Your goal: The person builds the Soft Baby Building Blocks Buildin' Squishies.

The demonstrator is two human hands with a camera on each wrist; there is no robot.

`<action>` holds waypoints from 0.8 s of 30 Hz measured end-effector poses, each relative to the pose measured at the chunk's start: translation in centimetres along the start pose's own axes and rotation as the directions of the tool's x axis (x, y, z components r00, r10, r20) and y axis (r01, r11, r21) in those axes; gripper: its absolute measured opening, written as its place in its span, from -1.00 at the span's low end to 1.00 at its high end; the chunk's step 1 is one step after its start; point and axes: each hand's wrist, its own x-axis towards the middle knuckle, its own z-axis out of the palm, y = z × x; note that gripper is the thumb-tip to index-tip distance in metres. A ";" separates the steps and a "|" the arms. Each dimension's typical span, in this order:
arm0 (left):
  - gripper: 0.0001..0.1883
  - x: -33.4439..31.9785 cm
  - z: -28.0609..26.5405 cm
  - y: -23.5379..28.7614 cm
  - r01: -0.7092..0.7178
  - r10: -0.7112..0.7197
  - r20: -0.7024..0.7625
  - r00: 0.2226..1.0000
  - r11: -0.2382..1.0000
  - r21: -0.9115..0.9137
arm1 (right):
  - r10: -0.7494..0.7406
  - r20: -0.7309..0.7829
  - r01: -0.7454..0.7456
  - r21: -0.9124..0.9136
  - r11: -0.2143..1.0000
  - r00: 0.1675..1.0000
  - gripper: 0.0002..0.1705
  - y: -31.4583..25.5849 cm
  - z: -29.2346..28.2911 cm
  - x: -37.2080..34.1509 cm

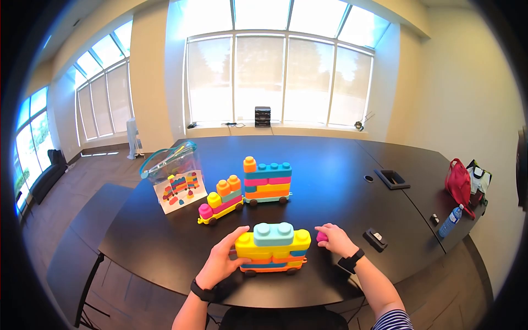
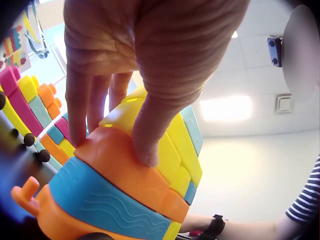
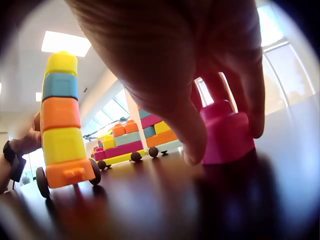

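A wheeled block car (image 1: 272, 254) of yellow, orange and blue blocks, topped by a light teal block (image 1: 273, 234), stands near the table's front edge. My left hand (image 1: 221, 259) grips its left end, thumb on the near side; the left wrist view shows the thumb against an orange block (image 2: 117, 155). To the car's right, my right hand (image 1: 336, 242) holds a small magenta block (image 1: 322, 237) by its sides. In the right wrist view the magenta block (image 3: 225, 135) sits at the tabletop between thumb and fingers, apart from the car (image 3: 62, 125).
Behind the car stand a low block car (image 1: 221, 202) and a taller one (image 1: 268, 181). A clear bag (image 1: 175, 165) with a picture card is at the left. Rightward are a black device (image 1: 375, 240), a water bottle (image 1: 451, 221) and a red bag (image 1: 458, 184).
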 end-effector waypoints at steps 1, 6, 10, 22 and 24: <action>-0.06 0.0 0.0 -0.1 0.000 0.000 -0.001 1.000 1.000 -0.002 | -0.008 -0.021 0.008 -0.006 1.000 1.000 -0.31 0.6 0.8 0.2; -0.07 0.0 -0.1 0.0 0.067 -0.066 0.035 0.997 0.997 -0.036 | 0.103 -0.105 -0.072 0.269 0.960 0.989 -0.36 -1.7 -1.7 0.6; -0.08 0.0 -0.1 -0.1 0.072 -0.070 0.029 0.997 0.997 -0.042 | 0.016 -0.185 0.111 0.655 0.748 0.983 -0.37 -7.8 -8.2 0.3; -0.07 0.0 0.0 -0.1 0.061 -0.061 0.026 0.998 0.998 -0.019 | -0.258 -0.185 0.314 0.419 0.852 0.948 -0.40 -13.3 -10.4 1.2; -0.06 0.1 0.0 0.1 0.065 -0.064 0.027 0.998 0.998 -0.026 | -0.256 -0.140 0.292 0.448 0.845 0.956 -0.41 -13.3 -10.5 1.2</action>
